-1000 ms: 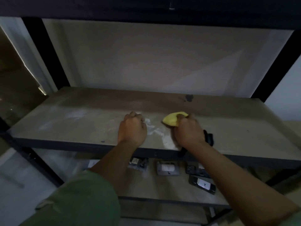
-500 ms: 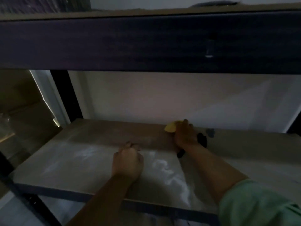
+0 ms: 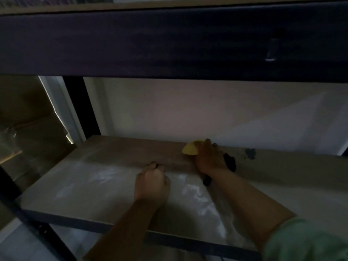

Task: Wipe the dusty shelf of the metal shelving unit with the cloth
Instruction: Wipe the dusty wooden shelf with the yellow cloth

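The dusty shelf (image 3: 90, 187) is a pale board in a dark metal frame, with white dust smears across its front half. My right hand (image 3: 211, 159) grips a yellow cloth (image 3: 190, 149) and holds it against the shelf close to the back wall. A dark strap or object (image 3: 229, 162) shows at that wrist. My left hand (image 3: 151, 182) rests as a loose fist on the shelf's middle, fingers curled, holding nothing.
The dark beam of the shelf above (image 3: 169, 44) hangs low over the working space. A black upright post (image 3: 81, 108) stands at the back left. A dark stain (image 3: 250, 153) marks the shelf to the right of the cloth. A white wall (image 3: 207, 113) closes the back.
My right hand has carried the cloth from near the shelf's front edge to the back by the wall. The left hand has stayed mid-shelf. My view has tilted upward.
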